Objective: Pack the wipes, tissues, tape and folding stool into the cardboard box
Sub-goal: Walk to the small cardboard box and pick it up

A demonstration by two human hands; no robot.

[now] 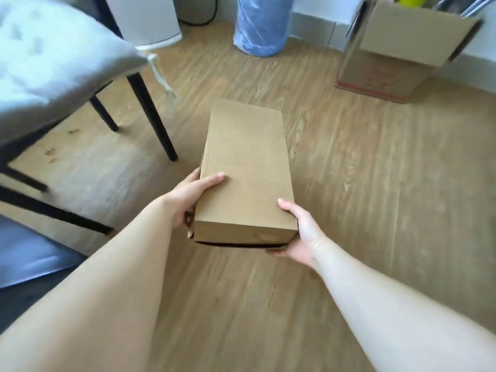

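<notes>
A plain brown cardboard box, long and closed on top, is held above the wooden floor in the middle of the head view. My left hand grips its near left side, thumb lying on the top face. My right hand holds the near right corner, thumb on top and fingers underneath. A dark gap shows along the box's near bottom edge. Wipes, tissues, tape and a folding stool are not visible.
A grey cushioned chair with black legs stands at the left. A blue plastic-wrapped cylinder stands at the back. A larger open cardboard box holding several items sits at the back right by the wall.
</notes>
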